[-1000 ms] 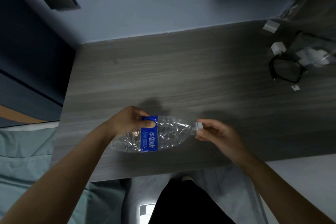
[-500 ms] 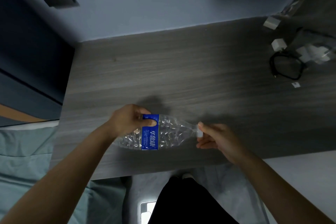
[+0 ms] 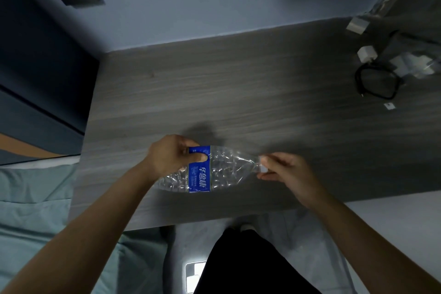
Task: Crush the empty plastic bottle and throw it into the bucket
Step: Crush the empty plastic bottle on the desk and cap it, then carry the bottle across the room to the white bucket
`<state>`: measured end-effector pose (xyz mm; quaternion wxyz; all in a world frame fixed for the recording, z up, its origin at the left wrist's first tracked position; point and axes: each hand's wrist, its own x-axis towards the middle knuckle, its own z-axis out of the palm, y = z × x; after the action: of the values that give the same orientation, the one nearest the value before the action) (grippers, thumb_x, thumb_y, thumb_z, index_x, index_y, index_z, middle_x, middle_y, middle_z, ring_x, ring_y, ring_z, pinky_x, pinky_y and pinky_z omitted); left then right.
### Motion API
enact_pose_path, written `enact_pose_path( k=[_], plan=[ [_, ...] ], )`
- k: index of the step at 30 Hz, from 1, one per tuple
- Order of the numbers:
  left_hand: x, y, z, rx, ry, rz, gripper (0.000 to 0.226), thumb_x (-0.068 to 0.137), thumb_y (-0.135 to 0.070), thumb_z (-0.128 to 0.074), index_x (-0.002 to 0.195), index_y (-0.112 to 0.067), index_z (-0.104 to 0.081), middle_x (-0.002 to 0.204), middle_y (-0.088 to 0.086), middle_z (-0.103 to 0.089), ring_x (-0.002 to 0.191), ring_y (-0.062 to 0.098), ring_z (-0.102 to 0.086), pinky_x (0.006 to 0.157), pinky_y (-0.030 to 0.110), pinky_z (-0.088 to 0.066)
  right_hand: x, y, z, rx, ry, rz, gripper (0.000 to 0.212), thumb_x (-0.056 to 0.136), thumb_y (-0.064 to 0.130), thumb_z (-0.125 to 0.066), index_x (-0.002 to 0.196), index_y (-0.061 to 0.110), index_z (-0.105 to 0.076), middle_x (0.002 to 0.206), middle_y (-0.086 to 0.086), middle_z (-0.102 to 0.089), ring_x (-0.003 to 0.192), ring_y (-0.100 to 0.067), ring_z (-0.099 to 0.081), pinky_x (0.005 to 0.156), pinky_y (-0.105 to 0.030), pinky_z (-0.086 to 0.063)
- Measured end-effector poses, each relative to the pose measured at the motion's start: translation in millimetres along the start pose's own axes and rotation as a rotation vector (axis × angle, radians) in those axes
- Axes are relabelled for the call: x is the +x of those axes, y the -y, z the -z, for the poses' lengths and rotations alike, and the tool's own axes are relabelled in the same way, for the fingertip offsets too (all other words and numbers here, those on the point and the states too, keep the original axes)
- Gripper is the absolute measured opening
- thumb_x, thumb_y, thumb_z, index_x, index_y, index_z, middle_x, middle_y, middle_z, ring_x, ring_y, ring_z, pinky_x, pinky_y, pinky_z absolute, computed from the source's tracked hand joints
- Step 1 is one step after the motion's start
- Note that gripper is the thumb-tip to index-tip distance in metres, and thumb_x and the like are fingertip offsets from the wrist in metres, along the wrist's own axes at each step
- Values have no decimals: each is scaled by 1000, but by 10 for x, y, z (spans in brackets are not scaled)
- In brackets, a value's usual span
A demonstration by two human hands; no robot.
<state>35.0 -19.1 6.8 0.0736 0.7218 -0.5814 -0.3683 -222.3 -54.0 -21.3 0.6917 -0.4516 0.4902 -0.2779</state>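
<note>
We are looking down at a grey wood-grain desk (image 3: 238, 93) with both bare arms reaching in from below. A clear plastic bottle (image 3: 222, 169) lies on its side over the near part of the desk, held between our two hands, its base pointing left and its neck pointing right.

Our left hand (image 3: 169, 157) is curled around the bottle's base end, with the thumb pressed onto the top edge of the blue label (image 3: 200, 169) that wraps the bottle's middle. Our right hand (image 3: 288, 174) sits at the neck end, its fingertips (image 3: 268, 162) pinched together on the small white cap (image 3: 262, 168).

The bottle's clear wall looks rumpled and creased on both sides of the label, so we judge the crushing to be under way, though the bottle has not been flattened into a compact lump. We cannot tell whether the cap is being loosened or tightened.

No bucket appears anywhere in view, so the throw remains to be done.

Far from the bottle, at the desk's right back corner, lie a looped black cable (image 3: 377, 83) and white chargers (image 3: 367, 53).
</note>
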Motion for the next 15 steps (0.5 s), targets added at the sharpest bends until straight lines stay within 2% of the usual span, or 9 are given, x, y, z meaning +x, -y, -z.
enact_pose_path(
  k=[3,5,8,11,13,15],
  plan=[
    [-30,-25,-5,-58,24,17,20,77,-45,-66,85,-26,-68,87,6,-74,80,23,-68,81,46,-53,-16,-31,3,51,-48,-21,10,85,5,-55,86,2,-65,74,-7,-62,56,-6,-67,58,-15,-57],
    [-57,-42,-28,-97,13,28,11,79,-38,-67,77,-27,-66,83,12,-73,75,27,-68,76,42,-53,-48,-29,16,40,-64,-41,18,87,9,-52,97,-2,-61,79,-9,-63,58,-8,-67,61,-15,-56],
    [-127,-64,-61,-198,-14,55,10,80,-26,-67,72,-22,-63,72,11,-67,62,21,-59,65,34,-44,-142,-10,107,-1,-106,-61,23,90,10,-47,105,-5,-56,91,-16,-61,67,-13,-63,60,-13,-53],
    [-248,-79,-98,-209,11,76,12,80,-24,-67,70,-22,-60,65,3,-61,55,15,-53,56,28,-39,-328,-2,289,-28,-142,-79,27,91,9,-45,109,-8,-54,96,-19,-60,64,-11,-63,58,-12,-52],
    [-344,-104,-152,-161,29,54,11,82,-26,-66,76,-18,-60,70,3,-61,60,16,-53,57,27,-39,-505,-27,417,-14,-149,-89,25,91,8,-43,107,-7,-55,85,-14,-64,57,-9,-66,57,-11,-52],
    [-445,-149,-219,-77,15,22,13,83,-29,-63,81,-17,-59,70,-1,-59,63,17,-53,58,27,-39,-692,-98,544,10,-173,-97,21,91,6,-42,103,-4,-57,68,-1,-69,52,-3,-66,56,-12,-53]
  ],
)
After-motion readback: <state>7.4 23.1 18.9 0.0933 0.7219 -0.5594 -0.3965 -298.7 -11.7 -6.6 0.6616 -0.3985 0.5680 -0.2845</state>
